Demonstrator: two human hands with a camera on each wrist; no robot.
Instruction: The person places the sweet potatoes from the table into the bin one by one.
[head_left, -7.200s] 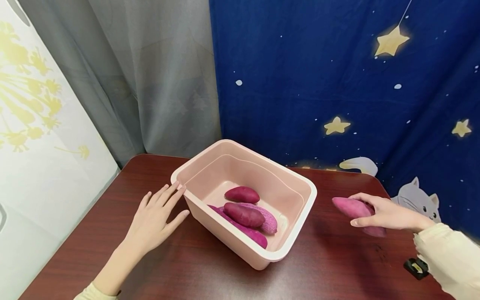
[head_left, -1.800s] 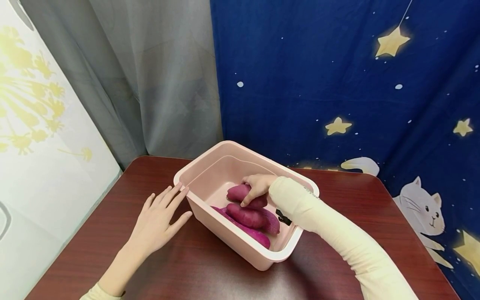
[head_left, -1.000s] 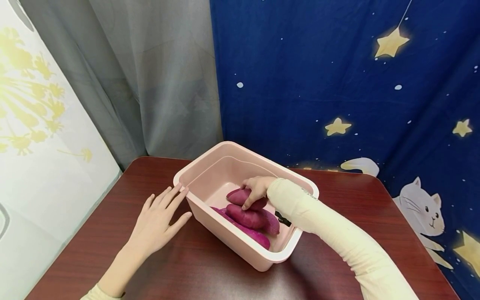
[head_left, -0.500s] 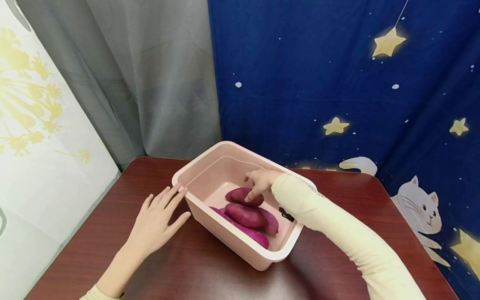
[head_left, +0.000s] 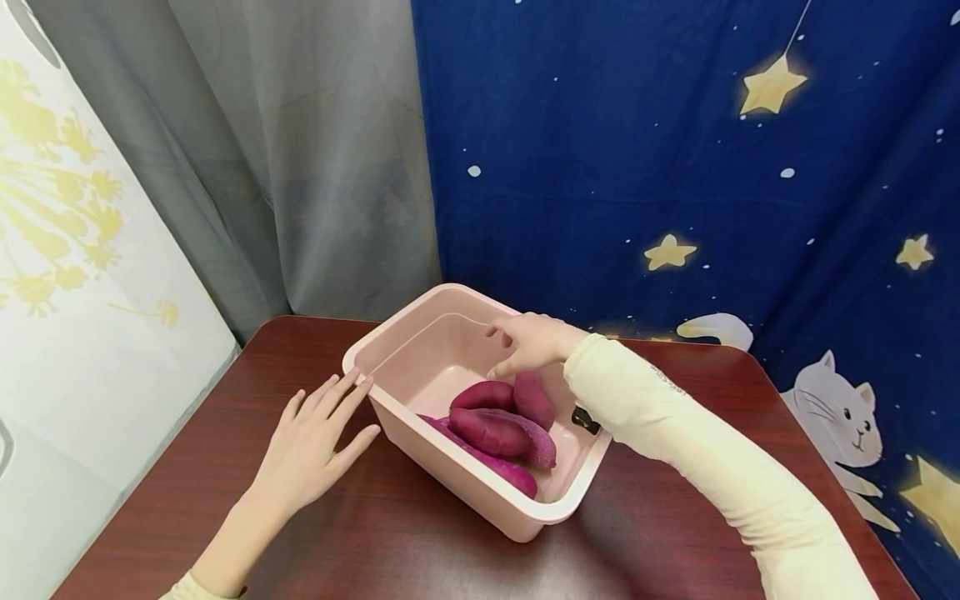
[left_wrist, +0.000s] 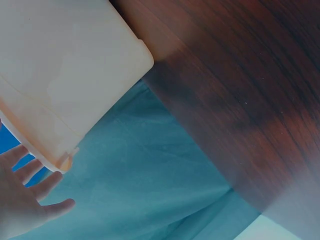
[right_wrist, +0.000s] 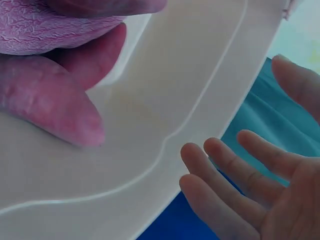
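Observation:
A pink plastic bin stands on the table, with several purple sweet potatoes heaped inside. My right hand hovers over the bin's far side, its fingers loosely spread and nothing between them. Just below it lies one sweet potato, its upper end partly hidden by the hand. The right wrist view shows that hand apart from the pile. At the bin's left corner, my left hand has straight, spread fingers, their tips right at the rim. Its fingers also overlap the bin's edge in the left wrist view.
The reddish-brown wooden table surrounds the bin. Behind it hang a grey curtain and a blue star-patterned curtain. A white panel with yellow flowers stands along the left side.
My right hand has carried a sweet potato from right of the bin into it, let it go beside the others, and lifted up and rightward. The left hand has stayed at the rim.

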